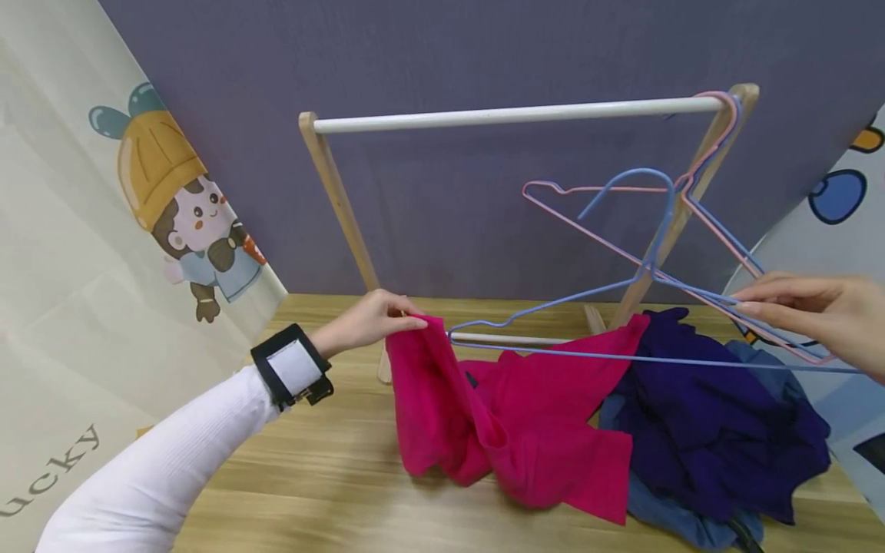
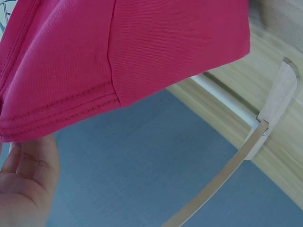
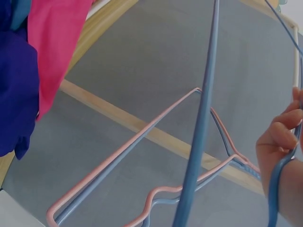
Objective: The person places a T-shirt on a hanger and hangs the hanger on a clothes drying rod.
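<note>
My left hand (image 1: 369,321) pinches the top edge of a bright pink garment (image 1: 574,453), lifting that part while the remainder lies crumpled on the wooden table. A stitched hem of the same cloth fills the top of the left wrist view, above the left fingers (image 2: 40,158). On the right, my right hand (image 1: 819,311) grips one arm of a blue hanger (image 1: 553,352), its hook pointing up. The hanger's far end overlaps the raised pink cloth in the head view, close beside the left fingertips. In the right wrist view, the right fingers (image 3: 284,130) curl round the blue wire.
A small clothes rack with a white rail (image 1: 518,115) stands behind the garment. Pink and blue hangers (image 1: 601,190) hang at its right end. Dark purple clothing (image 1: 712,430) and blue denim (image 1: 681,518) lie heaped at the right on the wooden table (image 1: 325,461).
</note>
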